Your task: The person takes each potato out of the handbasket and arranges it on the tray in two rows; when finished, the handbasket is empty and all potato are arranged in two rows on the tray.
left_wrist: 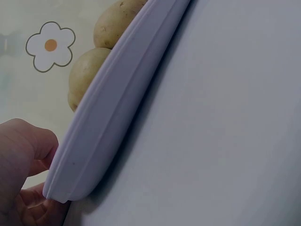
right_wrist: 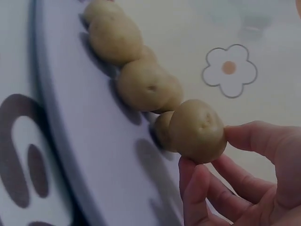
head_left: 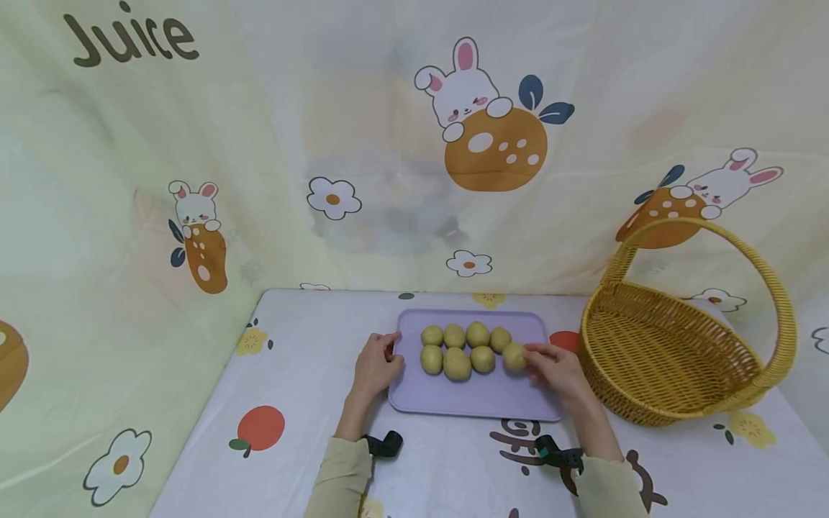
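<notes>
Between thumb and fingertips, my right hand (head_left: 558,368) pinches a potato (head_left: 514,357) at the right end of the front row. In the right wrist view this potato (right_wrist: 197,132) appears raised off the tray, with a shadow below it. Several other potatoes (head_left: 457,365) sit in two rows on a lavender tray (head_left: 473,401). My left hand (head_left: 376,367) grips the tray's left edge. The left wrist view shows the thumb and curled fingers (left_wrist: 35,207) at a corner of the tray wall (left_wrist: 110,108); part of that hand is out of frame.
A yellow wicker basket (head_left: 667,352) with a tall arched handle stands right of the tray, close to my right forearm. A patterned cloth (head_left: 291,374) covers the table. Behind it hangs a printed curtain (head_left: 388,144).
</notes>
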`<action>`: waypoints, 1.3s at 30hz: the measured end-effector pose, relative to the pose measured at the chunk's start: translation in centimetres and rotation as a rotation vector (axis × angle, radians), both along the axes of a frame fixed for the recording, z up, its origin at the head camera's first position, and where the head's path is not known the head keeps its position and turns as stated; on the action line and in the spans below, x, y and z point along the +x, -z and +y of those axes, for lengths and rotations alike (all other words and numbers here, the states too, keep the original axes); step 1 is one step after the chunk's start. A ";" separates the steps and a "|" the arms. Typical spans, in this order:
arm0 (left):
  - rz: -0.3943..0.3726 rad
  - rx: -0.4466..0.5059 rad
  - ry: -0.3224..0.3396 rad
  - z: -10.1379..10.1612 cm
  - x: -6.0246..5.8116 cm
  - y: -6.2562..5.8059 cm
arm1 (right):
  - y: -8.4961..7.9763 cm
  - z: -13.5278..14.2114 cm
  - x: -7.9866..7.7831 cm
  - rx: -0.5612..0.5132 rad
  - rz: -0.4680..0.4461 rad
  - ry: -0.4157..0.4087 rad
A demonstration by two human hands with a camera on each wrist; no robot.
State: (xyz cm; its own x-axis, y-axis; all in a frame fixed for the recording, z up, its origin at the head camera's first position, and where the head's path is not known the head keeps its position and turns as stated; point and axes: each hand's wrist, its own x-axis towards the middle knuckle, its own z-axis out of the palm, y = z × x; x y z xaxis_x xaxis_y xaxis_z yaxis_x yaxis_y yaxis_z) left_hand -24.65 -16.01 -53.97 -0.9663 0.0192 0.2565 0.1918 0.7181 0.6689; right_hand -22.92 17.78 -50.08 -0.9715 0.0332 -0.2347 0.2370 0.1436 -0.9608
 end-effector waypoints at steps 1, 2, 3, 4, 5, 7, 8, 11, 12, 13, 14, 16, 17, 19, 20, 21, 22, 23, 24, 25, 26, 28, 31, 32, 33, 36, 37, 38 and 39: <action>0.005 0.002 0.001 0.0 0.0 0.0 | 0.2 -0.1 0.0 0.008 -0.004 -0.005; 0.005 0.001 0.002 0.0 0.1 0.0 | 0.4 -0.2 0.1 0.011 -0.012 -0.009; 0.004 0.003 0.001 0.0 0.1 0.0 | 0.6 -0.2 0.1 0.012 -0.014 -0.014; 0.004 0.004 0.001 -0.1 0.2 0.0 | 0.7 -0.2 0.1 0.014 -0.013 -0.019; 0.002 0.004 0.001 -0.1 0.2 0.1 | 0.9 -0.3 0.2 0.014 -0.014 -0.021; 0.000 0.003 0.001 0.0 0.3 0.1 | 1.2 -0.3 0.2 0.008 -0.012 -0.025; -0.004 0.002 0.000 0.0 0.3 0.2 | 1.3 -0.4 0.3 0.002 -0.010 -0.028; 0.007 0.001 0.005 -0.1 0.2 0.3 | 1.4 -0.5 0.4 -0.005 -0.004 -0.034; 0.008 0.001 0.007 -0.1 0.2 0.3 | 1.4 -0.5 0.4 -0.003 -0.002 -0.034; 0.010 0.000 0.007 -0.1 0.2 0.3 | 1.4 -0.6 0.4 0.004 -0.001 -0.035; 0.012 0.002 0.008 -0.1 0.1 0.3 | 1.3 -0.6 0.4 0.018 -0.001 -0.034; 0.012 0.005 0.009 0.0 0.1 0.3 | 1.2 -0.7 0.3 0.060 0.003 -0.028; 0.014 0.007 0.008 0.0 0.0 0.3 | 1.0 -0.7 0.3 0.085 0.010 -0.027; 0.014 0.006 0.007 0.0 0.0 0.3 | 0.8 -0.8 0.2 0.132 0.021 -0.034; 0.013 0.007 0.006 0.0 0.0 0.3 | 0.7 -0.9 0.3 0.153 0.027 -0.040; 0.012 0.006 0.006 0.0 0.0 0.3 | 0.7 -0.9 0.3 0.167 0.032 -0.046; 0.009 0.005 0.004 0.0 0.0 0.3 | 0.6 -0.9 0.3 0.177 0.034 -0.052; 0.007 0.004 0.003 0.0 0.1 0.3 | 0.5 -0.9 0.3 0.183 0.031 -0.057; 0.004 0.003 0.002 0.0 0.0 0.4 | 0.5 -0.9 0.3 0.188 0.024 -0.058; 0.003 0.003 0.001 0.0 0.1 0.4 | 0.4 -0.9 0.3 0.190 0.018 -0.059; 0.002 0.004 -0.001 -0.1 0.1 0.4 | 0.4 -0.9 0.3 0.190 0.009 -0.058; 0.002 0.004 -0.004 -0.1 0.1 0.5 | 0.3 -0.9 0.3 0.187 -0.005 -0.055; 0.004 0.001 -0.006 -0.1 0.1 0.5 | 0.3 -0.9 0.4 0.181 -0.014 -0.056; 0.002 0.000 -0.007 -0.1 0.1 0.5 | 0.3 -0.9 0.3 0.178 -0.016 -0.055; -0.001 -0.001 -0.007 -0.1 0.1 0.5 | 0.3 -0.9 0.3 0.180 -0.018 -0.058; -0.007 -0.009 -0.006 -0.1 0.2 0.5 | 0.3 -0.9 0.3 0.189 -0.026 -0.058; -0.002 -0.013 -0.007 -0.1 0.1 0.5 | 0.3 -0.9 0.3 0.196 -0.023 -0.056; 0.004 -0.018 -0.007 -0.1 0.1 0.5 | 0.3 -0.9 0.3 0.205 -0.019 -0.053; 0.017 -0.025 -0.008 0.0 0.1 0.5 | 0.2 -0.8 0.3 0.227 -0.007 -0.050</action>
